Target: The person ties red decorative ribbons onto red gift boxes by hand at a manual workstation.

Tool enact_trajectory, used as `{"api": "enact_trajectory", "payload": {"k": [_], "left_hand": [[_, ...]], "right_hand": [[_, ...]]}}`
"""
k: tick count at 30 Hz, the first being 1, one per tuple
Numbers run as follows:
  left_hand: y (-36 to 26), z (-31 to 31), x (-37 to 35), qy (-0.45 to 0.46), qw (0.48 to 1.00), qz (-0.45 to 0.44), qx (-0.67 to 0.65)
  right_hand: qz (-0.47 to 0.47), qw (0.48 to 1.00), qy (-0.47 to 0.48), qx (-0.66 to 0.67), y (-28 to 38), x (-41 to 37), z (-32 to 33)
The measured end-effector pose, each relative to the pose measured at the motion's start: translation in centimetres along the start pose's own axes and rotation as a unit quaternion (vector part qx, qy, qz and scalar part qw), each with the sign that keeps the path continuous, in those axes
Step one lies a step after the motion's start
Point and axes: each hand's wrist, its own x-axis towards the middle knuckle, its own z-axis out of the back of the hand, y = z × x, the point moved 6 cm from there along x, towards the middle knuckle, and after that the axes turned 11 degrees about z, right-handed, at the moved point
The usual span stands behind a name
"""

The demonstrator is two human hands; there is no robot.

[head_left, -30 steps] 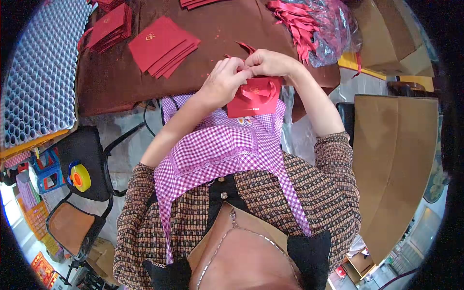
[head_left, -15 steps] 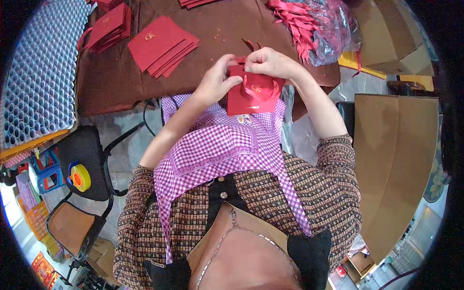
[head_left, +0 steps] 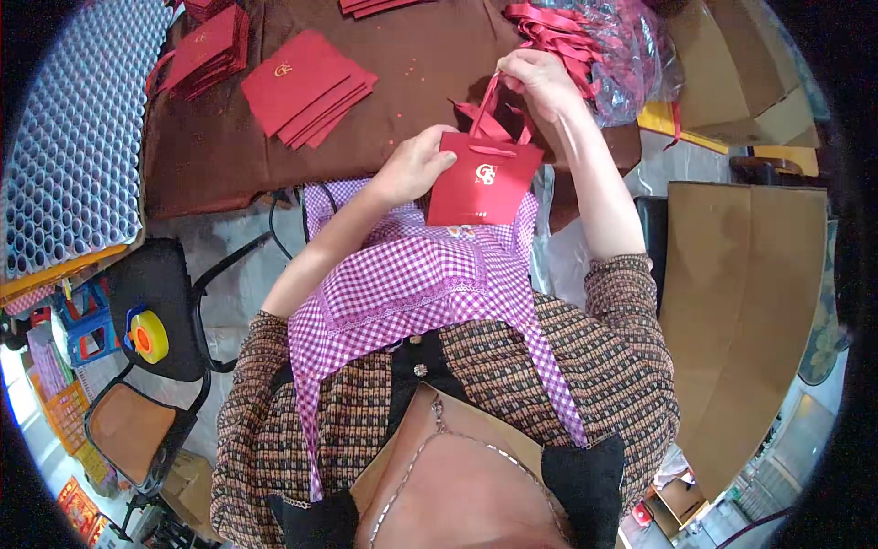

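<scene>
Red and gold-stamped, the paper bag [head_left: 483, 180] stands upright at the centre of the frame, over the near edge of the brown-clothed table [head_left: 412, 55] and above the checked apron [head_left: 412, 274]. The left hand [head_left: 416, 165] grips its left edge, thumb on the front face. The right hand [head_left: 544, 82] pinches the ribbon handle [head_left: 492, 108] and draws it taut. Half a second ago both hands were bunched together at the bag's mouth. Since then the right hand has risen toward the upper right, near the bundle of ribbons [head_left: 585, 41] in clear plastic. The stack of flat bags [head_left: 306, 84] in the upper left lies as before.
</scene>
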Motion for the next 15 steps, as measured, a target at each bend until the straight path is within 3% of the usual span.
{"api": "enact_trajectory", "payload": {"k": [5, 7, 9, 11, 13, 15], "left_hand": [[-0.6, 0.4, -0.6, -0.018, 0.999, 0.026, 0.023], [-0.2, 0.5, -0.2, -0.021, 0.999, 0.024, 0.025], [-0.2, 0.6, -0.4, -0.013, 0.993, -0.015, -0.117], [0.4, 2.0, -0.1, -0.050, 0.978, 0.024, -0.199], [-1.1, 3.8, -0.1, -0.081, 0.960, 0.013, -0.267], [-2.6, 5.9, -0.3, -0.105, 0.936, 0.006, -0.335]], "right_hand": [[0.014, 1.000, -0.002, 0.011, -0.3, 0.1, -0.2], [-0.001, 0.998, -0.022, -0.055, 1.8, -0.7, -0.7], [0.028, 0.997, -0.030, -0.058, 1.7, -0.8, -0.6], [0.082, 0.993, -0.043, -0.070, 3.2, -1.4, -1.1], [0.138, 0.974, -0.055, -0.173, 4.8, -2.1, -1.2], [0.250, 0.909, 0.060, -0.328, 8.1, -4.2, -3.3]]}}
